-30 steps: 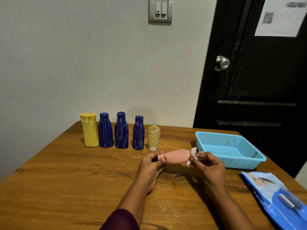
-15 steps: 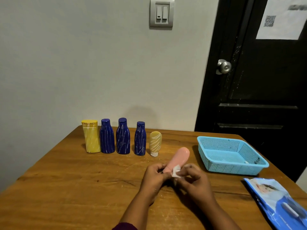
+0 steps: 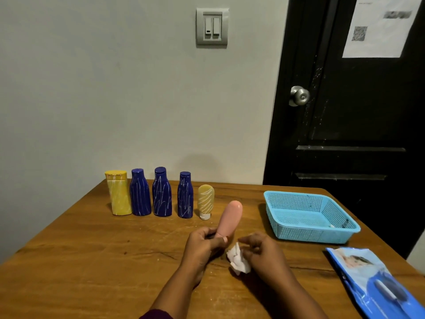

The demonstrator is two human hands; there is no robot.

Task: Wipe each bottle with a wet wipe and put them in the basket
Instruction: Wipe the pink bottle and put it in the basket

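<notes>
My left hand grips the lower end of a pink bottle, which tilts up and away over the table. Just right of it, my right hand holds a crumpled white wet wipe, a little below the bottle and apart from it. A row of bottles stands at the back left: a yellow bottle, three blue bottles with white scribbles, and a small tan tube. The light blue basket sits to the right, holding no bottles.
A blue wet wipe pack lies at the table's right front corner. The wooden table meets a grey wall at the back. A black door stands behind the basket.
The pink bottle swung from lying sideways to tilting upward in my left hand. My right hand with the wipe slid down along the bottle and came off its lower end.
</notes>
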